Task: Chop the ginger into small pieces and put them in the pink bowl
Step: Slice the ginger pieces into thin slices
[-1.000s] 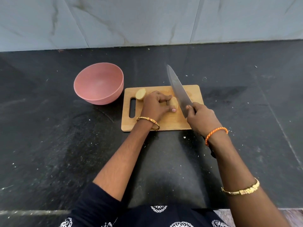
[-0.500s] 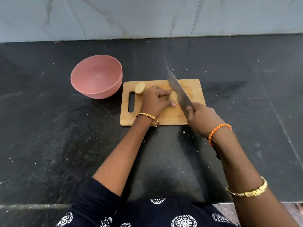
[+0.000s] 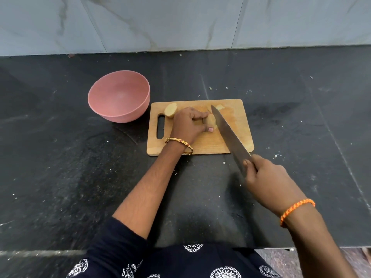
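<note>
Pink bowl (image 3: 118, 99): standing upright on the dark surface (image 3: 60, 167) at the left, mouth up, nothing visible inside, just beside the left end of the cutting board. Cutting board (image 3: 236, 125): wooden, rectangular, long axis running left to right, slotted handle at its left end nearest the bowl. Ginger piece, loose (image 3: 170, 110): lying on the board's far left corner above the handle slot, pale cut face turned up and to the right, apart from the knife. Left hand (image 3: 187, 125): resting on the board, fingers curled over and thumb tucked in, gripping the second ginger piece from its left side; a gold bangle sits at the wrist. Ginger piece, held (image 3: 210, 121): near the board's middle, long axis running roughly away from the person, its right side exposed and touching or just beside the blade. Knife (image 3: 228, 135): long steel blade, long axis diagonal, tip pointing away and to the left at the board's far middle, heel toward the person over the board's near edge; the blade lies against the right of the held ginger. A small pale sliver (image 3: 220, 107) lies just beyond the tip. Right hand (image 3: 267, 179): off the board's near right corner, above the surface, fingers wrapped tight around the knife handle, which is hidden in the grip; an orange braided band circles the wrist. Pale specks are scattered over the surface.
</note>
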`<state>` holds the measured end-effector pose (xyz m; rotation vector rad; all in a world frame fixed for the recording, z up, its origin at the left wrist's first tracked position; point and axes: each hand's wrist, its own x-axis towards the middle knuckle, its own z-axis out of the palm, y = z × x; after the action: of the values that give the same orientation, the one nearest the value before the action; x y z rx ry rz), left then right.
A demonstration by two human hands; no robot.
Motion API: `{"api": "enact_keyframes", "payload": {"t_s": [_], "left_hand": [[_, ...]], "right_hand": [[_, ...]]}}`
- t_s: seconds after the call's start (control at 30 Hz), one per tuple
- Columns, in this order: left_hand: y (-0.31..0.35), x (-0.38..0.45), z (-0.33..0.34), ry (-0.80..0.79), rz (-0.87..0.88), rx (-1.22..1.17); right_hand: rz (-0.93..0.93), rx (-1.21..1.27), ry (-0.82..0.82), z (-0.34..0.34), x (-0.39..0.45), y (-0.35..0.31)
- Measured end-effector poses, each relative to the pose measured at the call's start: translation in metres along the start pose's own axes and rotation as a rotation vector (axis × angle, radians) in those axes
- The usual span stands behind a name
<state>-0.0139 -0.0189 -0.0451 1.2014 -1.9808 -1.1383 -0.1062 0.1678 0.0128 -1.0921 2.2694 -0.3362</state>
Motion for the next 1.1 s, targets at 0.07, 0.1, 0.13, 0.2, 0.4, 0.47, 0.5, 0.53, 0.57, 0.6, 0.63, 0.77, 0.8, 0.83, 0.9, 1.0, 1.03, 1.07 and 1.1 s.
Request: {"api": "enact_keyframes", "payload": {"t_s": [0.07, 0.1, 0.13, 0.2, 0.4, 0.47, 0.5, 0.53, 0.57, 0.6, 0.63, 0.77, 0.8, 0.83, 0.9, 1.0, 1.03, 1.07, 1.1], "left_hand": [[0.000, -0.001, 0.000, 0.006, -0.015, -0.018], [0.000, -0.001, 0.001, 0.012, -0.019, -0.025], [0.000, -0.002, 0.001, 0.017, -0.018, -0.028], [0.000, -0.002, 0.001, 0.015, -0.020, -0.027], [-0.001, -0.002, 0.002, 0.012, -0.007, -0.013], [-0.001, -0.001, 0.002, 0.007, -0.003, -0.005], [-0.001, -0.001, 0.001, 0.006, -0.001, -0.001], [-0.001, -0.001, 0.001, 0.004, 0.002, 0.003], [-0.001, -0.001, 0.001, 0.003, 0.003, 0.005], [-0.001, -0.001, 0.001, 0.003, 0.003, 0.001], [-0.001, 0.000, 0.001, 0.005, 0.001, -0.005], [-0.002, 0.000, 0.001, 0.010, 0.002, -0.006], [-0.002, 0.000, 0.001, 0.010, 0.002, -0.005], [-0.002, -0.001, 0.001, 0.009, 0.003, -0.005], [-0.001, -0.001, 0.002, 0.009, 0.010, 0.002], [-0.001, -0.001, 0.002, 0.012, 0.010, 0.006], [-0.001, -0.001, 0.002, 0.013, 0.008, 0.001], [-0.001, -0.001, 0.002, 0.016, 0.007, -0.001], [-0.001, -0.001, 0.002, 0.016, 0.005, -0.002]], "right_hand": [[-0.021, 0.031, 0.102, -0.006, 0.000, -0.003], [-0.038, 0.046, 0.145, -0.008, 0.004, -0.006], [-0.052, 0.062, 0.170, -0.010, 0.010, -0.010], [-0.066, 0.087, 0.183, -0.010, 0.025, -0.018], [-0.051, 0.074, 0.171, 0.004, 0.039, -0.015], [-0.045, 0.082, 0.170, 0.008, 0.038, -0.015], [-0.043, 0.083, 0.169, 0.010, 0.038, -0.015], [-0.043, 0.082, 0.166, 0.011, 0.039, -0.017], [-0.046, 0.079, 0.164, 0.011, 0.040, -0.018], [-0.051, 0.078, 0.161, 0.012, 0.041, -0.019], [-0.056, 0.078, 0.159, 0.011, 0.042, -0.020], [-0.056, 0.081, 0.146, 0.008, 0.047, -0.024], [-0.061, 0.081, 0.137, 0.007, 0.048, -0.026], [-0.069, 0.078, 0.130, 0.006, 0.049, -0.027], [-0.083, 0.058, 0.113, 0.005, 0.051, -0.030], [-0.078, 0.046, 0.079, 0.001, 0.053, -0.032], [-0.073, 0.043, 0.068, 0.000, 0.054, -0.032], [-0.071, 0.040, 0.057, -0.002, 0.054, -0.032], [-0.073, 0.038, 0.046, -0.003, 0.054, -0.032]]}}
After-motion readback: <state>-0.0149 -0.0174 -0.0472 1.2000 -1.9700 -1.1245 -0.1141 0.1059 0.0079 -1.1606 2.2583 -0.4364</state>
